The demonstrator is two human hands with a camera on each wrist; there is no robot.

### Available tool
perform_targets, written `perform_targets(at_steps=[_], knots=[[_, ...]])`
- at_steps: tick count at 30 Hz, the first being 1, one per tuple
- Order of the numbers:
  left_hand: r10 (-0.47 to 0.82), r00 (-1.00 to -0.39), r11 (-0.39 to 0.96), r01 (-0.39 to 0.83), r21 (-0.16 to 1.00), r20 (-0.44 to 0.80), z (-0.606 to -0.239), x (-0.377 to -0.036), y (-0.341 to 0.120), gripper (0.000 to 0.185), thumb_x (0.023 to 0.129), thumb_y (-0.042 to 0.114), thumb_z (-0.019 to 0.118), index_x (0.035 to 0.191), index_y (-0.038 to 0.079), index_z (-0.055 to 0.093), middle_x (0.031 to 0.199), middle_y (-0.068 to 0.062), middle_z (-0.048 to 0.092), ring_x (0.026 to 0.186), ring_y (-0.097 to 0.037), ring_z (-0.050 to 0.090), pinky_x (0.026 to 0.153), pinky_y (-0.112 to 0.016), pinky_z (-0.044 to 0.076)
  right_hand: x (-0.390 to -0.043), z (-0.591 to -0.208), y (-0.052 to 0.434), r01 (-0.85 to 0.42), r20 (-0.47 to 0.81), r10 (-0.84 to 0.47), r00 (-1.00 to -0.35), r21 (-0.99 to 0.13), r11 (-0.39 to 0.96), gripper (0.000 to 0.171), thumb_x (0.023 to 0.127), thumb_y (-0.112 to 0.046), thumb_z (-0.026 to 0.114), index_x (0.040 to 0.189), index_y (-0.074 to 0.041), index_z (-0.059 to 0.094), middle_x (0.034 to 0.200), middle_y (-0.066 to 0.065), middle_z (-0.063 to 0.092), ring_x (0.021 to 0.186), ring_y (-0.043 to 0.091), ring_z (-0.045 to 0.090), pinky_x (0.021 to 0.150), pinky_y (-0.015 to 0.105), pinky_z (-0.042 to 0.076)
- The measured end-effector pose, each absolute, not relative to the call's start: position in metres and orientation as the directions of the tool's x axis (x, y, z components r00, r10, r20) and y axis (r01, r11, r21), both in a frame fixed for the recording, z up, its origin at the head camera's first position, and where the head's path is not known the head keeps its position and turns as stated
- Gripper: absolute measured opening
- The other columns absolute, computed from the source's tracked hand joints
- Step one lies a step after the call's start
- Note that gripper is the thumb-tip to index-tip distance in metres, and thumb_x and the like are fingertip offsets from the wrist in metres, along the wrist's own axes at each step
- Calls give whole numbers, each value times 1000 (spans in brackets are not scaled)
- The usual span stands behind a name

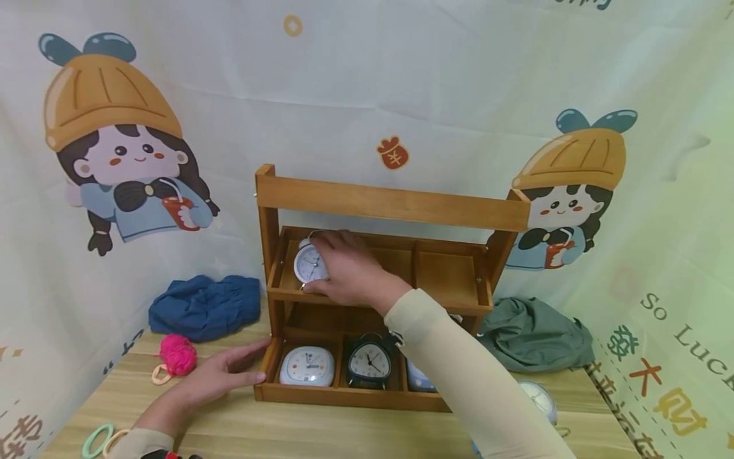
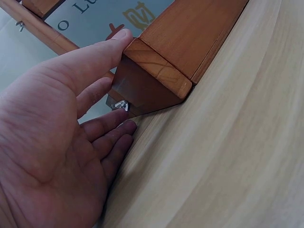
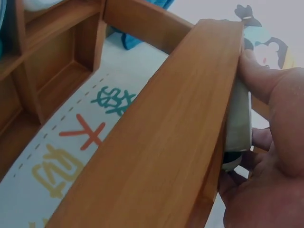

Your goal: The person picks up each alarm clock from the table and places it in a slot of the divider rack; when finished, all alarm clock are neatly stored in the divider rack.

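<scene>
A two-tier brown wooden shelf [image 1: 390, 396] stands on the table. In its upper left compartment is a white twin-bell alarm clock [image 1: 308, 264], gripped by my right hand [image 1: 350, 268]. In the right wrist view the clock [image 3: 239, 118] shows only in part, between the hand and the wooden board. My left hand [image 1: 220, 375] rests at the lower tray's left end; the left wrist view shows its thumb on the wooden corner and its fingers extended along the side. The lower tray holds a white rounded clock [image 1: 307, 366], a black clock [image 1: 369, 362] and a blue clock [image 1: 420, 377] partly behind my right sleeve.
Another round clock [image 1: 538, 400] lies on the table to the right. Blue cloth [image 1: 205, 307] and grey-green cloth [image 1: 536, 335] flank the shelf. At the left are a pink yarn ball [image 1: 178, 354] and a green ring [image 1: 97, 441]. A printed curtain [image 1: 344, 95] hangs behind.
</scene>
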State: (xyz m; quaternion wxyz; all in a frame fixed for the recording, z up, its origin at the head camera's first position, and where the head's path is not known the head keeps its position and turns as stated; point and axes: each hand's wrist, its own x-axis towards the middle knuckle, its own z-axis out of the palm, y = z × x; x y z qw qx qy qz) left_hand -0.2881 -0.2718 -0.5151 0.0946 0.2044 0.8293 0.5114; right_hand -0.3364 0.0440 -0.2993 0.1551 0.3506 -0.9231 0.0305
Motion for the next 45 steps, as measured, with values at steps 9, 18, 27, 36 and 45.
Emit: perform_targets(at_steps=[9, 18, 27, 36, 45], knots=[[433, -900, 402, 236, 885, 44, -515, -289, -272, 72, 106, 28, 78, 169, 8, 48, 173, -21, 45, 160, -48, 39, 113, -17, 38, -336, -300, 44, -642, 321, -613, -722, 22, 767, 90, 97, -64, 81, 166, -15, 50, 169, 3, 49, 152, 31, 39, 128, 52, 34], [434, -899, 396, 246, 885, 57, -512, -286, -270, 73, 106, 28, 78, 169, 7, 48, 173, -20, 45, 161, -47, 37, 114, -16, 36, -336, -307, 61, -704, 368, -645, -670, -40, 709, 100, 93, -59, 88, 169, -11, 44, 172, 10, 41, 158, 32, 34, 131, 48, 32], [422, -906, 415, 237, 879, 45, -515, -288, -272, 74, 105, 32, 79, 169, 10, 48, 174, -17, 44, 162, -45, 36, 117, -19, 36, -300, -312, 127, -747, 388, -675, -628, -56, 663, 89, 100, -52, 83, 169, -9, 46, 175, 14, 36, 161, 36, 32, 130, 57, 33], [417, -908, 446, 239, 863, 37, -512, -287, -271, 74, 105, 34, 79, 169, 12, 49, 174, -17, 45, 162, -46, 36, 121, -30, 38, -247, -344, 221, -810, 428, -716, -551, -67, 583, 77, 101, -38, 86, 164, -10, 52, 165, 9, 48, 152, 29, 45, 117, 54, 50], [411, -910, 440, 257, 861, 62, -513, -286, -270, 73, 105, 31, 80, 168, 10, 50, 172, -19, 47, 161, -47, 38, 116, -21, 37, -205, -391, 294, -722, 325, -649, -687, -205, 661, 57, 102, -39, 84, 152, -20, 64, 146, -6, 58, 128, 16, 61, 99, 44, 61]])
